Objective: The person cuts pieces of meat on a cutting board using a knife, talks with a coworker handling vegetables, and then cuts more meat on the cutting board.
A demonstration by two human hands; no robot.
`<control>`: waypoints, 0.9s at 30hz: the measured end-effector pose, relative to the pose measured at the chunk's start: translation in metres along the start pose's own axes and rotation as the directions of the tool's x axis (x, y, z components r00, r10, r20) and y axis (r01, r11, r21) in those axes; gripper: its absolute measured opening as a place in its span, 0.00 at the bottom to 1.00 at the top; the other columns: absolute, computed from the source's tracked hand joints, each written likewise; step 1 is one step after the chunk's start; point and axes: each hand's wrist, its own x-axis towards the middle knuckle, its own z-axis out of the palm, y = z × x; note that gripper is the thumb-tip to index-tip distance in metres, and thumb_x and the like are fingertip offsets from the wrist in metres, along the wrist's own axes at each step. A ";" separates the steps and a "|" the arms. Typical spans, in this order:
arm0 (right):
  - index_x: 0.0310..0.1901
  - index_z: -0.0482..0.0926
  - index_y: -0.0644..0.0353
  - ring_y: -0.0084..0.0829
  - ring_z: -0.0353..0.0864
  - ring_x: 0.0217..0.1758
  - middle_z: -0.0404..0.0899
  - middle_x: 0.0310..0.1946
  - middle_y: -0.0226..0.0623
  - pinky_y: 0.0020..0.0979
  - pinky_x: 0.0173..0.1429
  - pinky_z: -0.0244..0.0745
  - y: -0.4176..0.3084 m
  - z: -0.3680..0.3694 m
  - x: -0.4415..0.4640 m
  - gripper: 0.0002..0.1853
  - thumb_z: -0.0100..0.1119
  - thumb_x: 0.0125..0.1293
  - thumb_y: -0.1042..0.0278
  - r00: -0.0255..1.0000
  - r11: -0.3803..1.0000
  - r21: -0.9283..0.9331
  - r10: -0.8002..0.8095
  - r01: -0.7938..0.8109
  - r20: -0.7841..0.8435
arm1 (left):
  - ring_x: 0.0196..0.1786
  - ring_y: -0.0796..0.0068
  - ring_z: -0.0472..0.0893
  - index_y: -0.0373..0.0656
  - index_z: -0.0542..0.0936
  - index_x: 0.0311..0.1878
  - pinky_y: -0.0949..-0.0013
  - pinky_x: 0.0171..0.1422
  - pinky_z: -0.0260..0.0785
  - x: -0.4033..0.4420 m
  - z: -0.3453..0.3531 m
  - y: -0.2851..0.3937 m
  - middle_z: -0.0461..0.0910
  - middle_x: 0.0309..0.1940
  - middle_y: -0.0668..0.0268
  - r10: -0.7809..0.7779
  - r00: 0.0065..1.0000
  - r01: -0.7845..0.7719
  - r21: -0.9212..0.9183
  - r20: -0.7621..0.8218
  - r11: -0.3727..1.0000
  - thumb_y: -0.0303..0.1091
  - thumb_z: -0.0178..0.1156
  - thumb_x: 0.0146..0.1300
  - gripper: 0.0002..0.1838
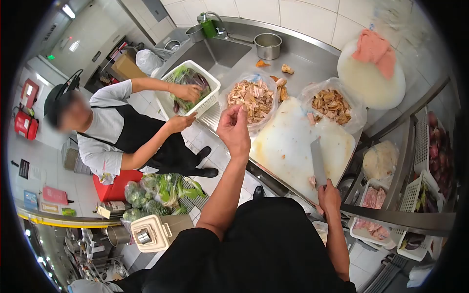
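Note:
My right hand is wrapped round the handle of a large knife, whose blade lies over the right part of the white cutting board. My left hand is raised beside the board's left edge, its fingers curled and pinched together; whatever they hold, if anything, is too small to name. Just behind it sits a clear bag of chopped meat pieces. A second bag of browner pieces rests at the board's far edge. Small scraps lie near the blade.
A co-worker at the left handles a white basket of vegetables. Behind are a sink, a metal pot and a round board with a pink cloth. Shelves with baskets stand right.

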 end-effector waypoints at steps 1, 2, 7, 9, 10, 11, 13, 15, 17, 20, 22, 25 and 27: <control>0.51 0.76 0.63 0.62 0.83 0.45 0.84 0.38 0.59 0.55 0.50 0.76 -0.001 -0.001 0.002 0.17 0.52 0.69 0.59 1.000 1.000 -0.007 -0.008 0.008 0.003 | 0.34 0.88 0.75 0.34 0.83 0.44 0.81 0.40 0.69 0.000 -0.001 -0.002 0.81 0.33 0.73 0.001 1.000 -0.001 0.000 -0.011 1.000 0.28 0.67 0.68 0.07; 0.51 0.76 0.64 0.62 0.83 0.45 0.84 0.39 0.60 0.55 0.50 0.75 0.000 -0.001 0.003 0.17 0.51 0.69 0.59 1.000 1.000 0.012 -0.009 0.009 -0.002 | 0.34 0.88 0.75 0.33 0.83 0.45 0.81 0.40 0.68 -0.001 -0.003 -0.003 0.81 0.34 0.72 0.010 1.000 -0.010 0.020 -0.009 1.000 0.28 0.67 0.68 0.08; 0.52 0.75 0.64 0.61 0.83 0.45 0.84 0.38 0.59 0.56 0.51 0.76 -0.002 -0.002 -0.001 0.18 0.52 0.70 0.58 1.000 1.000 -0.003 -0.014 0.014 0.012 | 0.34 0.87 0.76 0.33 0.84 0.44 0.80 0.39 0.70 0.001 -0.010 -0.009 0.80 0.36 0.71 0.054 0.998 -0.048 0.134 -0.040 0.990 0.27 0.68 0.66 0.08; 0.52 0.75 0.63 0.61 0.83 0.46 0.84 0.39 0.59 0.56 0.51 0.76 0.001 -0.001 0.000 0.18 0.52 0.70 0.59 1.000 1.000 -0.011 -0.023 0.023 -0.004 | 0.34 0.86 0.76 0.33 0.84 0.44 0.79 0.39 0.71 0.002 -0.009 -0.009 0.80 0.36 0.70 0.070 0.996 -0.063 0.142 -0.050 0.988 0.26 0.69 0.65 0.08; 0.52 0.75 0.63 0.61 0.83 0.46 0.84 0.39 0.59 0.56 0.51 0.76 0.001 -0.001 0.000 0.18 0.52 0.70 0.59 1.000 1.000 -0.012 -0.022 0.022 -0.004 | 0.34 0.85 0.76 0.32 0.84 0.44 0.79 0.39 0.71 0.002 -0.008 -0.009 0.80 0.36 0.69 0.085 0.995 -0.076 0.149 -0.058 0.986 0.26 0.69 0.64 0.08; 0.53 0.75 0.63 0.61 0.83 0.45 0.84 0.39 0.59 0.56 0.51 0.76 0.000 -0.002 -0.001 0.18 0.52 0.70 0.58 1.000 1.000 -0.012 -0.024 0.024 -0.004 | 0.34 0.85 0.76 0.32 0.84 0.44 0.79 0.39 0.71 0.002 -0.007 -0.010 0.80 0.36 0.69 0.088 0.994 -0.078 0.147 -0.058 0.986 0.26 0.69 0.64 0.08; 0.53 0.75 0.63 0.62 0.83 0.45 0.84 0.39 0.60 0.56 0.51 0.76 0.000 -0.002 -0.001 0.18 0.52 0.70 0.58 1.000 1.000 -0.013 -0.027 0.027 -0.004 | 0.34 0.83 0.77 0.32 0.84 0.44 0.77 0.40 0.72 0.002 -0.007 -0.012 0.80 0.35 0.67 0.120 0.991 -0.107 0.209 -0.051 0.972 0.25 0.69 0.63 0.09; 0.53 0.75 0.63 0.62 0.83 0.45 0.84 0.38 0.60 0.56 0.50 0.76 0.001 0.000 0.000 0.18 0.52 0.70 0.58 1.000 1.000 -0.021 -0.023 0.023 -0.003 | 0.33 0.82 0.77 0.32 0.84 0.44 0.76 0.40 0.73 0.005 -0.005 -0.011 0.80 0.35 0.67 0.124 0.990 -0.110 0.200 -0.060 0.974 0.25 0.68 0.62 0.09; 0.53 0.75 0.63 0.62 0.83 0.44 0.84 0.38 0.60 0.56 0.50 0.76 0.002 -0.001 -0.001 0.18 0.52 0.70 0.59 0.999 0.999 -0.023 -0.033 0.033 -0.010 | 0.33 0.81 0.77 0.32 0.84 0.44 0.75 0.40 0.73 0.008 -0.004 -0.010 0.80 0.35 0.66 0.126 0.990 -0.111 0.193 -0.070 0.975 0.24 0.68 0.62 0.09; 0.52 0.75 0.64 0.63 0.82 0.45 0.83 0.39 0.61 0.56 0.51 0.75 -0.002 -0.003 -0.002 0.18 0.51 0.69 0.59 0.999 0.999 -0.003 -0.034 0.034 -0.011 | 0.33 0.80 0.78 0.32 0.84 0.44 0.74 0.40 0.73 0.024 0.001 -0.008 0.80 0.35 0.65 0.194 0.979 -0.173 0.254 -0.062 0.952 0.25 0.68 0.61 0.09; 0.50 0.75 0.65 0.64 0.81 0.47 0.83 0.40 0.62 0.57 0.52 0.74 -0.004 -0.005 -0.003 0.18 0.51 0.69 0.59 1.000 0.999 0.016 -0.027 0.027 -0.004 | 0.32 0.79 0.78 0.33 0.84 0.42 0.73 0.39 0.73 0.036 0.006 -0.008 0.80 0.34 0.64 0.274 0.956 -0.242 0.244 -0.105 0.939 0.25 0.68 0.61 0.08; 0.50 0.75 0.65 0.64 0.81 0.47 0.83 0.40 0.62 0.57 0.51 0.74 -0.005 -0.006 -0.002 0.18 0.51 0.68 0.59 1.000 1.000 0.007 -0.025 0.025 -0.004 | 0.31 0.78 0.78 0.33 0.84 0.41 0.73 0.38 0.72 0.060 0.012 0.005 0.80 0.33 0.64 0.373 0.923 -0.329 0.305 -0.096 0.894 0.25 0.69 0.61 0.08; 0.50 0.75 0.65 0.64 0.82 0.47 0.83 0.40 0.62 0.56 0.51 0.75 -0.005 -0.007 -0.002 0.18 0.51 0.68 0.59 1.000 1.000 -0.001 -0.008 0.008 0.008 | 0.30 0.77 0.78 0.34 0.83 0.40 0.72 0.37 0.72 0.083 0.020 0.020 0.80 0.32 0.63 0.462 0.883 -0.409 0.351 -0.079 0.842 0.25 0.69 0.60 0.07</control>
